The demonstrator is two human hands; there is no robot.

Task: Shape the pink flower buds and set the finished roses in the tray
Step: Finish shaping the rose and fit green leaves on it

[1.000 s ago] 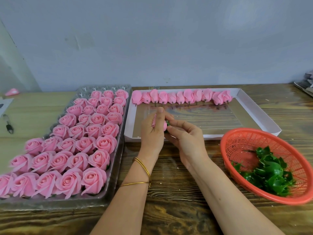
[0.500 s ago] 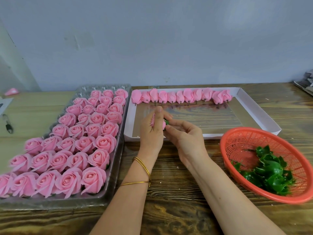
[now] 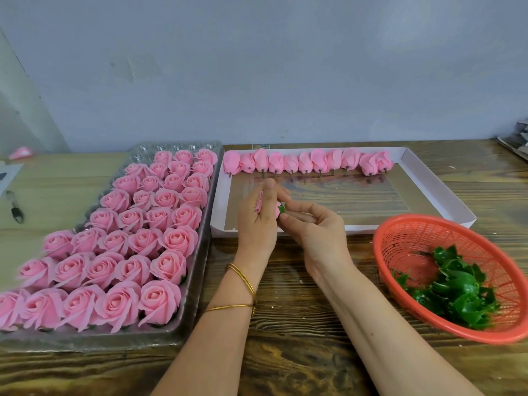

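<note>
My left hand (image 3: 257, 221) is wrapped round a pink flower bud (image 3: 260, 203), mostly hidden inside the fingers. My right hand (image 3: 311, 224) pinches the green calyx (image 3: 282, 208) at the bud's base with fingertips. Both hands hover over the front left edge of the white tray (image 3: 440, 192), which holds a row of unshaped pink buds (image 3: 305, 162) along its far side. At the left, a clear plastic tray (image 3: 197, 270) is filled with several finished pink roses (image 3: 137, 224).
A red plastic basket (image 3: 405, 241) with several green calyxes (image 3: 454, 292) sits at the right front. A pen-like tool (image 3: 15, 207) and a pink object (image 3: 21, 152) lie far left. Papers (image 3: 514, 144) rest at the far right. The wooden table (image 3: 300, 352) runs under everything.
Both hands stay nearly in place over the tray edge. My fingers shift slightly on the bud and calyx.
</note>
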